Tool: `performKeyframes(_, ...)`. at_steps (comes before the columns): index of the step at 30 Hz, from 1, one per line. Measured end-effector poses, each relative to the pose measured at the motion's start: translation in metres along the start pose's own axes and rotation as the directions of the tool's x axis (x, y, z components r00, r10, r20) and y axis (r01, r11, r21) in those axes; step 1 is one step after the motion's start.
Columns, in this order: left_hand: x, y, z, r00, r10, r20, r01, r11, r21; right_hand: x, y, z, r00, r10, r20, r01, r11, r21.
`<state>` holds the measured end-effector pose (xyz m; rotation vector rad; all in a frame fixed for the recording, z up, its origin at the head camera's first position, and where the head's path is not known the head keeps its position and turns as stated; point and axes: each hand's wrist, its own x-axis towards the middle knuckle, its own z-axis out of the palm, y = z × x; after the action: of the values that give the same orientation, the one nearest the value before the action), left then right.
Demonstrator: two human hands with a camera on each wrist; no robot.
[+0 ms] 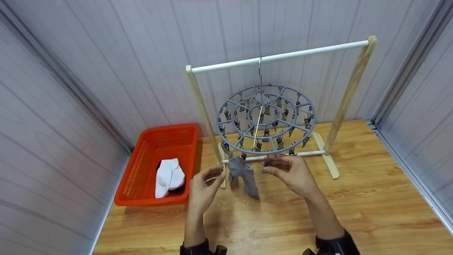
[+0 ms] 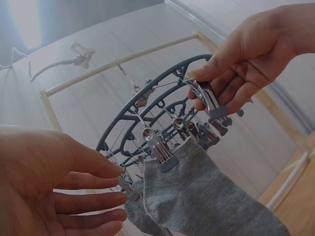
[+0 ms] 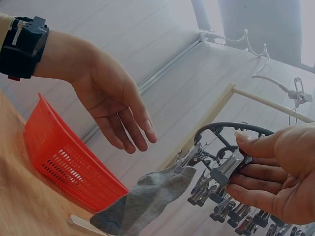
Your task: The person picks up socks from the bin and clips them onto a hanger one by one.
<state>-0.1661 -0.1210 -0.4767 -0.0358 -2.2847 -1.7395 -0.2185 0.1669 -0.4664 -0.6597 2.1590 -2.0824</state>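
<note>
A grey sock (image 1: 247,177) hangs by its cuff from a metal clip (image 2: 160,150) at the near edge of the round clip hanger (image 1: 263,152). Behind it in the left wrist view shows more grey fabric (image 2: 140,209), partly hidden. To the right of the sock, my right hand (image 1: 292,175) pinches another metal clip (image 3: 227,167) of the hanger between thumb and fingers; nothing hangs from that clip. My left hand (image 1: 205,186) is just left of the sock, fingers extended and loosely bent, holding nothing.
An orange basket (image 1: 122,191) on the left contains white socks (image 1: 170,177) with something dark beneath. The hanger hooks over the white bar (image 1: 226,65) of a wooden-legged rack (image 1: 348,95). Pale panel walls stand behind and on both sides of the wooden surface (image 1: 371,198).
</note>
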Motion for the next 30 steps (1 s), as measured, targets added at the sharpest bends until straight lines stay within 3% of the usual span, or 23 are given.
performKeyframes(11, 0.0, 0.0, -0.012, 0.999, -0.007, -0.052, 0.007, 1.0, -0.011, 0.0, 0.001, -0.001, 1.0, 0.002, 0.012, -0.002, 1.0, -0.013)
performKeyframes(17, 0.001, -0.005, -0.021, 0.997, -0.018, -0.076, 0.021, 0.999, 0.036, 0.0, 0.0, 0.0, 1.0, -0.01, 0.01, 0.01, 1.0, -0.013)
performKeyframes(23, 0.007, -0.004, -0.032, 0.999, -0.02, -0.038, 0.023, 0.996, 0.091, -0.001, 0.0, 0.0, 1.0, 0.006, 0.007, -0.006, 1.0, -0.026)
performKeyframes(30, 0.02, 0.014, -0.057, 0.999, -0.031, -0.015, 0.033, 0.984, 0.174, 0.0, 0.001, -0.002, 1.0, 0.0, 0.015, 0.001, 1.0, -0.019)
